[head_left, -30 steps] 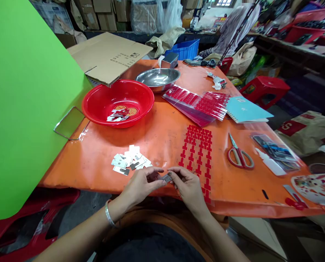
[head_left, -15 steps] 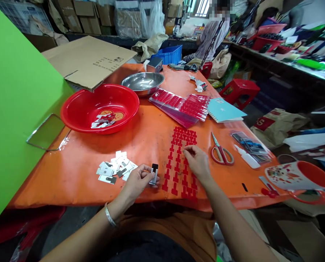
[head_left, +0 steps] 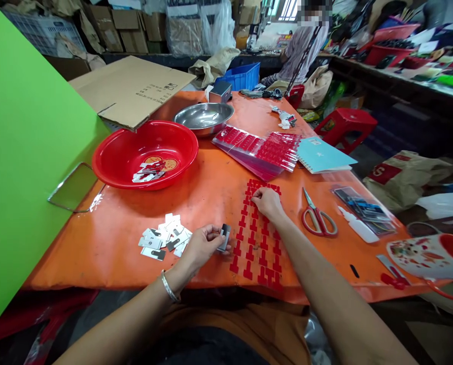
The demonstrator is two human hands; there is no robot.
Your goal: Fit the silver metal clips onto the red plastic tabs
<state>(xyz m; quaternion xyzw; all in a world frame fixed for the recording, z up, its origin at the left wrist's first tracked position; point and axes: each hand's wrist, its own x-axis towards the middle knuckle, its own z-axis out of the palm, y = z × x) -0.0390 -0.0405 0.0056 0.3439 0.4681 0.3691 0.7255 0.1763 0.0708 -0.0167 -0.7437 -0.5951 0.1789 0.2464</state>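
Observation:
My left hand pinches a small silver metal plate just above the orange table, near its front edge. A pile of similar metal plates lies to its left. My right hand reaches forward with fingers pinched on the upper rows of small red T-shaped stickers laid out in a grid on the table; what the fingers hold is too small to name.
A red bowl with a few plates stands at back left, a steel bowl behind it. Red sticker sheets, a blue notebook, red scissors and a glue bottle lie right. A mug sits far right. Another person sits beyond.
My hands were together on the metal plate; the right hand left it and reached forward over the red stickers, further up the grid. The left hand keeps the plate.

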